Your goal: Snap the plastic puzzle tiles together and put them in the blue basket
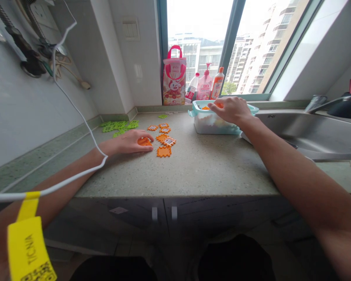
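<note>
My left hand (128, 141) rests on the counter with thumb and fingers curled round an orange interlocking building tile (144, 141). Just right of it lie several more orange tiles, among them a plain one (164, 151) and one with a white window pattern (169, 141). Over the clear plastic container with a pale blue rim (199, 104), my right hand (230, 109) is bent downward. An orange tile (219, 105) shows between its thumb and fingers, whose tips are partly hidden. Inside the container are more pieces, blurred through the wall.
Green tiles (117, 127) lie in a group at the back left, with a single green tile (163, 116) near the wall. A pink bag (174, 82) and bottles (204, 86) stand by the window. The steel sink (310, 136) is right. A white cable (76, 105) hangs at left.
</note>
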{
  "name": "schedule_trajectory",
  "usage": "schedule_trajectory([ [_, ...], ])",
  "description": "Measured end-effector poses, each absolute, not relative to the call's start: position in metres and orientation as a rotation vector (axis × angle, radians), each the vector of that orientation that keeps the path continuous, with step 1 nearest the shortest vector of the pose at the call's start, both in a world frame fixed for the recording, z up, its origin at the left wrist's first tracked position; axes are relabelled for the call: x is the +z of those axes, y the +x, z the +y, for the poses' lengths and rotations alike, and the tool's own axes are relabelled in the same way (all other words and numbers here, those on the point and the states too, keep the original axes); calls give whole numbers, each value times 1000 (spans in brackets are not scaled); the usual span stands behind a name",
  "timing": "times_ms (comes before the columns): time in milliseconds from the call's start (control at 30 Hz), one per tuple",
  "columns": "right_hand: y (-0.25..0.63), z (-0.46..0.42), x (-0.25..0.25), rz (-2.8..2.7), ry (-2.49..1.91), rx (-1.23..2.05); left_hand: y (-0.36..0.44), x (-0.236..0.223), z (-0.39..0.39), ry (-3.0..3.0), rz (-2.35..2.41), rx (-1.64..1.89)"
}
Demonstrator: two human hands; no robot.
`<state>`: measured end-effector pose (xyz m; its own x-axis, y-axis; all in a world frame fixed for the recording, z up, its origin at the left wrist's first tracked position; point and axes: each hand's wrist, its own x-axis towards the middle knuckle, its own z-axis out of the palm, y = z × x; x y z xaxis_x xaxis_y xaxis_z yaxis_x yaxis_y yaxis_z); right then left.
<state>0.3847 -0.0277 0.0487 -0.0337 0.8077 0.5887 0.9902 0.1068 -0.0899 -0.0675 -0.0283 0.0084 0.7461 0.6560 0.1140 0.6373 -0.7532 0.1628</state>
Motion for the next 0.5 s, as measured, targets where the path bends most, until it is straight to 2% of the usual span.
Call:
schedule_trajectory([
  [500, 384, -27, 47, -1848, -1725, -474, -70, 10, -27, 2855, 1051, 221],
])
